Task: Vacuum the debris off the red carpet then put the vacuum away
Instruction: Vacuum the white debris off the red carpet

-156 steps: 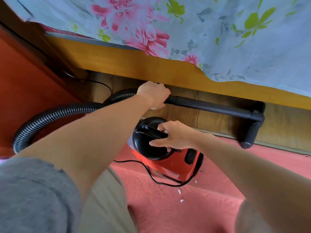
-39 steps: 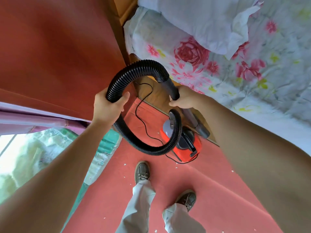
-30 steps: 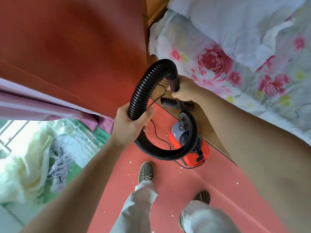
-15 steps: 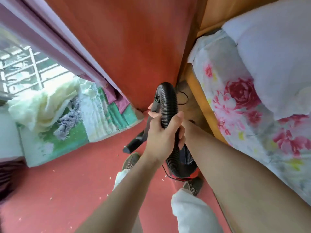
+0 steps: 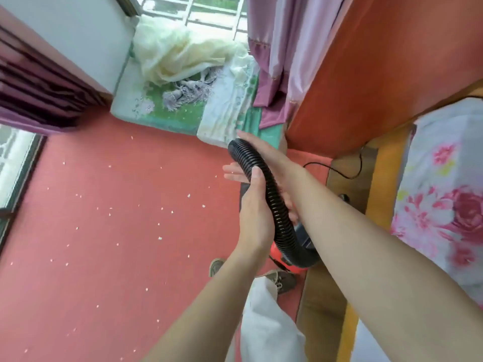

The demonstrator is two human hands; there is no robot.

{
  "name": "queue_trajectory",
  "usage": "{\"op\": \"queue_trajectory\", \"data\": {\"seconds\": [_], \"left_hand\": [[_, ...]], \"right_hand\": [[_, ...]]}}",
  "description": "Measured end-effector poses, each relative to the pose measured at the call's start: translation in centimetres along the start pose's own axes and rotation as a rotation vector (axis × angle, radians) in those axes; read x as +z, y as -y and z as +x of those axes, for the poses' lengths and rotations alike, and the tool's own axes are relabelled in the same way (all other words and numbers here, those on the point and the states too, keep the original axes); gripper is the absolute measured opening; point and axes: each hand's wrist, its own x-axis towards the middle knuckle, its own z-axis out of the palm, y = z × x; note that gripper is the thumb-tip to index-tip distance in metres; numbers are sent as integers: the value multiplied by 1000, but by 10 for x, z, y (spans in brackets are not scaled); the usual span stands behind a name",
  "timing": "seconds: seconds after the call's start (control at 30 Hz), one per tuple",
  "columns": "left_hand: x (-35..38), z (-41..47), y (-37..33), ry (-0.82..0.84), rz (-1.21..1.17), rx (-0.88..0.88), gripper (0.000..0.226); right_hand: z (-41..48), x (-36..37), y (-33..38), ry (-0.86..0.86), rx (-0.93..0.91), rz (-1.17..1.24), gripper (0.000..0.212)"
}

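Note:
The black ribbed vacuum hose (image 5: 274,202) arcs up in front of me from the red vacuum body (image 5: 281,256), which stands on the floor by the bed, mostly hidden behind the hose and my arms. My left hand (image 5: 254,215) grips the hose at mid-length, thumb on top. My right hand (image 5: 257,152) lies behind the hose's upper bend with its fingers stretched out straight, touching it. A dark piece of the wand (image 5: 244,189) shows just below. Small white debris bits (image 5: 160,238) are scattered over the red carpet (image 5: 104,257).
The bed with its floral sheet (image 5: 444,205) and wooden frame (image 5: 379,184) runs along the right. The vacuum's black cord (image 5: 342,176) trails beside the frame. A green floral mat with cream cloth (image 5: 180,105) lies by pink curtains (image 5: 287,48). My shoes (image 5: 282,280) stand beside the vacuum.
My view has swung left, away from the bed and over the littered carpet. My left hand keeps its grip on the hose; my right hand's fingers have straightened out behind it.

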Motion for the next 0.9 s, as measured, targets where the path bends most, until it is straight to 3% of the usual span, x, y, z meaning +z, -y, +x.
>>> {"op": "queue_trajectory", "data": {"seconds": [0.07,0.2,0.37,0.53,0.63,0.7,0.73,0.77,0.83,0.9], "left_hand": [[-18,-8,1,-35,-13,28,75],[-58,-34,4,-33,-23,-34,65],[-133,-15,33,-290,-366,-254,83],[-170,27,36,-265,-631,-311,82],[-182,47,26,-283,-835,-301,80],[-186,53,29,-371,-996,-289,63],[-188,54,35,-437,-1060,-274,53],[-191,53,43,-501,-1106,-254,45],[-199,43,65,-618,-1080,-247,39],[-207,30,84,-689,-976,-308,37]], "right_hand": [[-4,37,6,80,25,-125,35],[-10,65,5,188,94,-134,25],[-33,84,-33,176,120,-32,36],[-37,90,-83,218,92,-12,30],[-33,76,-118,244,224,172,38],[-32,67,-139,281,320,272,64],[-34,64,-147,260,364,237,72],[-38,63,-153,217,385,126,66],[-54,64,-166,106,392,-279,42],[-72,65,-179,31,366,-706,36]]}}
